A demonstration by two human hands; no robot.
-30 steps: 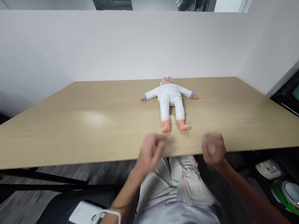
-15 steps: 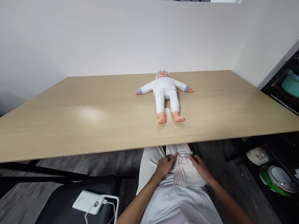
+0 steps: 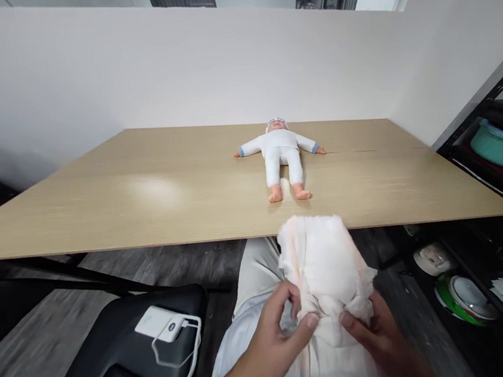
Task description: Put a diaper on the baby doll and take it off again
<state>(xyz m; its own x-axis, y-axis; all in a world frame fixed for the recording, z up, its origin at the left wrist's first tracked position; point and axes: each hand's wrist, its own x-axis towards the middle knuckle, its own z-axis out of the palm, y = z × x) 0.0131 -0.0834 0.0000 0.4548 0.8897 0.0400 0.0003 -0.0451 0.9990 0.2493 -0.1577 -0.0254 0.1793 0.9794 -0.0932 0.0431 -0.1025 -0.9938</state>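
While I am sitting at the near edge of the table, I am holding a white padded cloth up over my lap, just in front of the tabletop's front edge and well short of the doll. The cloth is soft and puffy, bunching into rounded folds with crinkled, gathered edges and a faint pinkish tint along its left side. My left hand is pinching its lower edge, thumb on the front and fingers curling in around the bunched fabric. My right hand is gripping the same lower edge from the other side, thumb pressing on the front and fingers wrapping behind, where I cannot see them. The doll is lying flat on its back further up the table, arms spreading out sideways and bare plastic feet pointing toward me; it is wearing a smooth white suit with blue cuffs and a patterned cap. The tabletop is a pale, matte wood-grain board with a thin seam running across it. To my left, a flat white power bank with rounded corners is resting on a black seat, its white cable looping down.
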